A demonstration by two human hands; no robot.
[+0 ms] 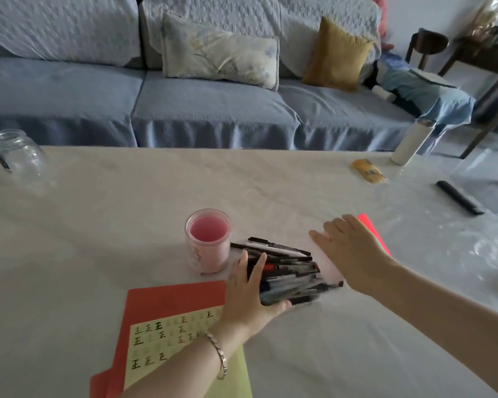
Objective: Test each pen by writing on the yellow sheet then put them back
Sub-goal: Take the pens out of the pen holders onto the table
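Observation:
A heap of several dark pens (pixel 288 272) lies on the table to the right of a pink cup (pixel 208 245). My left hand (pixel 250 291) rests on the pile's left end, fingers straight over the pens and thumb under the near edge. My right hand (pixel 354 251) lies flat with straight fingers on a pale sheet just right of the pile, partly covering a red sheet (pixel 371 228). The yellow sheet (pixel 158 343), marked with rows of written characters, lies on an orange folder (pixel 170 297) at the near left, my left forearm crossing it.
A glass jar (pixel 15 153) stands at the table's far left. A white bottle (pixel 411 140), a yellow packet (pixel 367 170) and a black remote (pixel 459 201) lie at the far right. A blue sofa with cushions runs behind the table (pixel 98 239).

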